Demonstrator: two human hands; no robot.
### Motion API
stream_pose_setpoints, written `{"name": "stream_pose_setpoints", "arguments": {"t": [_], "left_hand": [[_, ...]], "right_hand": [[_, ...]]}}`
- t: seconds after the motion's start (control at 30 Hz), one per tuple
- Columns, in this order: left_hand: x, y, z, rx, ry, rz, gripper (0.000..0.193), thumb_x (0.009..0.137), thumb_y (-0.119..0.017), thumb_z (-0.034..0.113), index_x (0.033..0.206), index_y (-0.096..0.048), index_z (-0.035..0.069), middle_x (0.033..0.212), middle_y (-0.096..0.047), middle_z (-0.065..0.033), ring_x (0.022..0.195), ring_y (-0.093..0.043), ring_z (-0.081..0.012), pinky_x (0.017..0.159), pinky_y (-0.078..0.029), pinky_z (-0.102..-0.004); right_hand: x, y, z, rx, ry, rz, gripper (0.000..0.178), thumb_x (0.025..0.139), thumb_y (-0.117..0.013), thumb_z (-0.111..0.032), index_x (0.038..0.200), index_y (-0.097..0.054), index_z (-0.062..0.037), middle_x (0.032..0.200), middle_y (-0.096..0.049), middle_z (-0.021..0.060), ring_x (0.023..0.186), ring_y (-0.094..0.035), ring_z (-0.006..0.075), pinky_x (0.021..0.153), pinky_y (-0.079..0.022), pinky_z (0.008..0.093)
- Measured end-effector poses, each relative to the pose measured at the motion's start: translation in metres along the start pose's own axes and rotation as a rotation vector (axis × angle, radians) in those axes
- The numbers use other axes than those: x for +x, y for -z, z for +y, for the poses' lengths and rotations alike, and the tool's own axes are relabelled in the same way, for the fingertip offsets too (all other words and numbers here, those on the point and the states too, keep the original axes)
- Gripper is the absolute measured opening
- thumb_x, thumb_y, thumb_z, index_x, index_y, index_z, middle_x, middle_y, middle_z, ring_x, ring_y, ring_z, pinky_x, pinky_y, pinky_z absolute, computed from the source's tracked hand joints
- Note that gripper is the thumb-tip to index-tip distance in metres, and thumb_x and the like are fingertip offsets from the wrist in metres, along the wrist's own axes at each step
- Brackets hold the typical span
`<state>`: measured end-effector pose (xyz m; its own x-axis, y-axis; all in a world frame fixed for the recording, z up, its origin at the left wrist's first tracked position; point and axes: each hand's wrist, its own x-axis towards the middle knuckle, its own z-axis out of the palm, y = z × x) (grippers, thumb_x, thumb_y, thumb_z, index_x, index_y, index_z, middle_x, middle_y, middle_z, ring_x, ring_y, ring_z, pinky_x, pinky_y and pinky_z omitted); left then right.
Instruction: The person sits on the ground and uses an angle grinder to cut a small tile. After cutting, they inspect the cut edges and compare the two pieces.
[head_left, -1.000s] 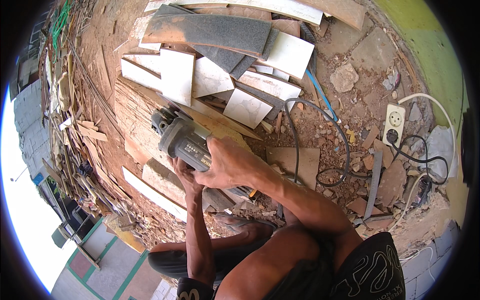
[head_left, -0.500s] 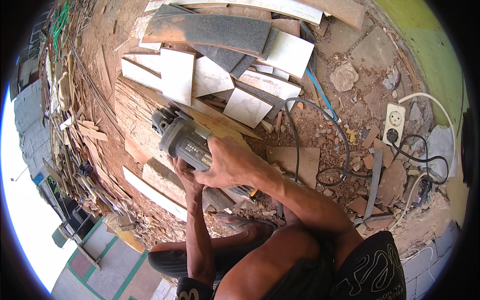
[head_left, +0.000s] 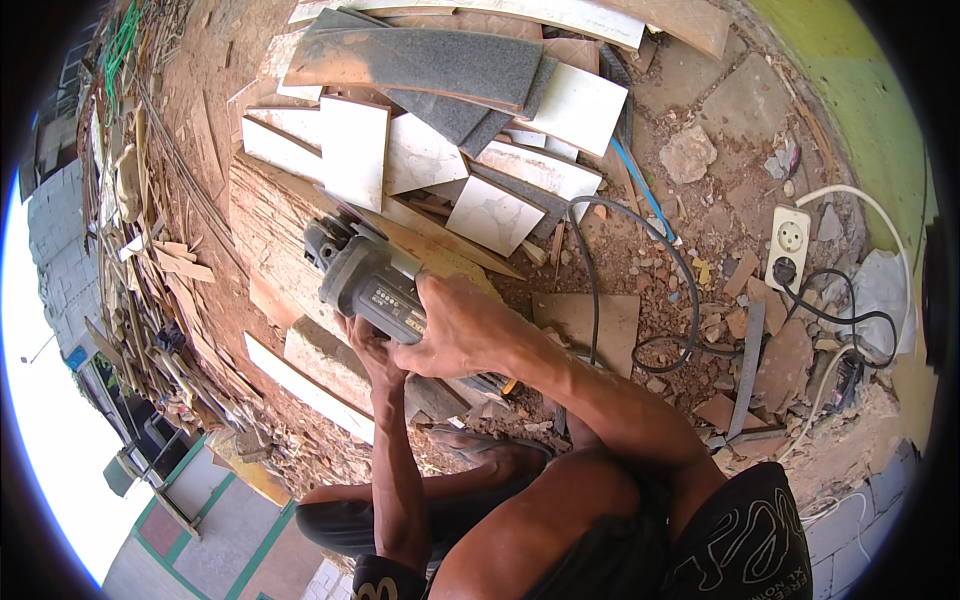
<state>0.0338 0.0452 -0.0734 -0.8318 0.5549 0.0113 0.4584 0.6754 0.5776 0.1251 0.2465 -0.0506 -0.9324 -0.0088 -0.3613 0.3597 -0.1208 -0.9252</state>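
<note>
An angle grinder (head_left: 372, 285), dark grey with a black head, sits low over the work surface in front of me. My right hand (head_left: 455, 325) is wrapped round its body from the right. From below, my left hand (head_left: 372, 350) is closed on the grinder's near side, its fingers partly hidden beneath the tool. The thin disc (head_left: 350, 215) shows at the far side of the head, next to a long board-like slab (head_left: 285, 215) with a rough, dusty tan face. Where the disc meets the slab I cannot make out.
Cut tiles, white (head_left: 356, 150) and dark grey (head_left: 440, 65), are piled beyond the grinder. A black cable (head_left: 592, 270) loops across rubble on the right, near a white power strip (head_left: 788, 240) with a plug in it. Wood scraps (head_left: 180, 350) line the left; a green wall (head_left: 860, 110) stands right.
</note>
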Motion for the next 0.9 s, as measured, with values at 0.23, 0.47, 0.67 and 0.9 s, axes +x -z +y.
{"name": "stream_pose_setpoints", "arguments": {"t": [0.23,0.47,0.67,0.9], "left_hand": [[-0.002,0.000,-0.005,-0.011,-0.030,0.007,0.039,0.077,-0.076,0.040,0.089,-0.072,0.003,0.083,-0.066,-0.0103,0.109,-0.058,-0.0328,0.123,-0.018,-0.0580],[-0.011,-0.001,-0.021,-0.017,-0.018,0.050,0.039,0.077,-0.075,0.041,0.086,-0.071,0.003,0.075,-0.063,-0.0093,0.102,-0.060,-0.0304,0.125,-0.015,-0.0585],[0.000,0.001,0.001,-0.011,0.005,-0.001,0.039,0.077,-0.075,0.040,0.086,-0.071,0.003,0.079,-0.065,-0.0098,0.105,-0.058,-0.0321,0.124,-0.016,-0.0578],[-0.007,0.002,-0.017,-0.071,0.034,-0.006,0.040,0.076,-0.075,0.039,0.092,-0.072,0.003,0.095,-0.069,-0.0118,0.119,-0.052,-0.0358,0.118,-0.025,-0.0566]], "right_hand": [[-0.003,0.000,0.000,0.006,0.000,0.034,0.052,0.073,-0.077,-0.026,0.089,-0.060,0.0202,0.068,-0.067,0.0262,0.054,-0.067,0.0339,0.054,-0.057,0.0399],[-0.003,0.000,0.000,0.000,-0.013,0.018,0.054,0.074,-0.078,-0.027,0.093,-0.060,0.0210,0.071,-0.068,0.0281,0.058,-0.069,0.0346,0.058,-0.059,0.0393],[-0.005,0.004,-0.003,-0.015,0.000,0.027,0.057,0.075,-0.078,-0.029,0.091,-0.059,0.0222,0.070,-0.067,0.0295,0.057,-0.069,0.0354,0.055,-0.059,0.0400],[-0.004,0.002,-0.002,-0.018,-0.009,0.013,0.058,0.075,-0.078,-0.030,0.090,-0.058,0.0227,0.068,-0.066,0.0297,0.054,-0.067,0.0361,0.052,-0.058,0.0413]]}}
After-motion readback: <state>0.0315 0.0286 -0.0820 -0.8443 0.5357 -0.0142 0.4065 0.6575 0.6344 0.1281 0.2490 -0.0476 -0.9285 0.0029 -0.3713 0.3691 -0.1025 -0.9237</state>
